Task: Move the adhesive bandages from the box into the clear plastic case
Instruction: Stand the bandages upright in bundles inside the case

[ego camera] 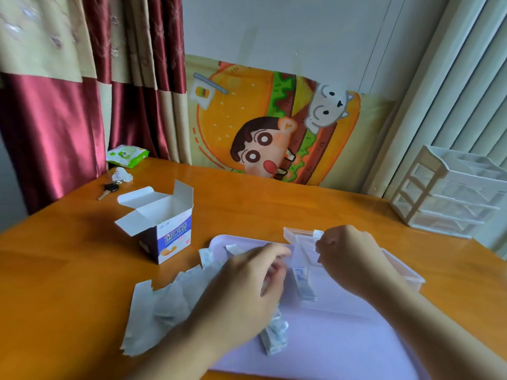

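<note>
Meanwhile, papery bandages [303, 283] lie beside the rigid clear case [303, 239].

box [164, 229] far-left on table [274, 212] | tray [343, 325] near-centre | case [304, 242] on tray's far edge | drawer unit [450, 193] far-right

Orange-brown wood-grain tabletop [274, 209]; lilac tray [343, 325]; white-and-purple box [167, 237] with blue lettering; white-and-blue bandages [274, 335]; maroon-and-beige curtain [82, 78]; green wipes pack [127, 155].

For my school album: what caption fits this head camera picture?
Two hands sorting bandages over a purple tray, beside the opened box.
</note>
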{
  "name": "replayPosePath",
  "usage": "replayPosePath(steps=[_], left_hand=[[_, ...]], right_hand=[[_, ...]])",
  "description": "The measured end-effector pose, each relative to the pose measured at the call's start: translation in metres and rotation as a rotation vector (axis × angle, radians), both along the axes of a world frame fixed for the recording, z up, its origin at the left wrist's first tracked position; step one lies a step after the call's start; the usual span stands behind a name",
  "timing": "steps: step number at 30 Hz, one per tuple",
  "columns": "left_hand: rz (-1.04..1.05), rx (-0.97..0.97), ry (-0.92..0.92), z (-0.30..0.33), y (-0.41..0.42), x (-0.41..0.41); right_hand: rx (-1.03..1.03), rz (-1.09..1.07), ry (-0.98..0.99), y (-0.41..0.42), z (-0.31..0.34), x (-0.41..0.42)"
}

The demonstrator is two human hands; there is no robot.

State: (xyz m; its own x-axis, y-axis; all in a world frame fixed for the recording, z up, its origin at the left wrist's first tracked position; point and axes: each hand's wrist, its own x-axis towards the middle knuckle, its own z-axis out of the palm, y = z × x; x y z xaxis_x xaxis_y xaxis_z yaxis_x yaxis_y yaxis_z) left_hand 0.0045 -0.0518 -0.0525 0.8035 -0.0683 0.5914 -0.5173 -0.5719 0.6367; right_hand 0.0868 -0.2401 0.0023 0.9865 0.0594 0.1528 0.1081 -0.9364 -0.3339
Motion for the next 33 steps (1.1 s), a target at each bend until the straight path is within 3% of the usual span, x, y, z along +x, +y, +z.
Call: replayPosePath(steps=[4,8,10,13,17,20,27,30,33], left_hand=[[0.158,-0.085,0.054,0.017,0.047,0.006],[0.271,-0.136,0.156,0.025,0.096,0.009],[0.28,-0.199,0.192,0.02,0.115,0.007],[0.291,-0.389,0.249,0.008,0.129,0.004],[0.307,-0.592,0.28,0.005,0.135,0.006],[0.303,-0.619,0.283,0.006,0.138,0.005],[0.294,-0.633,0.265,0.007,0.144,0.002],[0.289,-0.65,0.242,0.007,0.145,0.003],[0.279,-0.677,0.223,0.006,0.147,0.004]], right_hand=[[-0.094,0.001,-0.183,0.008,0.007,-0.019],[-0.043,0.103,-0.498,0.021,0.009,-0.05],[-0.01,0.213,-0.567,0.038,0.006,-0.068],[0.02,0.441,-0.503,0.069,-0.005,-0.087],[-0.121,0.831,-0.171,0.126,-0.029,-0.099],[-0.24,1.017,0.005,0.161,-0.054,-0.098],[-0.381,1.064,-0.259,0.191,-0.089,-0.089],[-0.139,0.957,-0.266,0.188,-0.084,-0.082],[0.334,0.704,-0.219,0.176,-0.055,-0.079]])
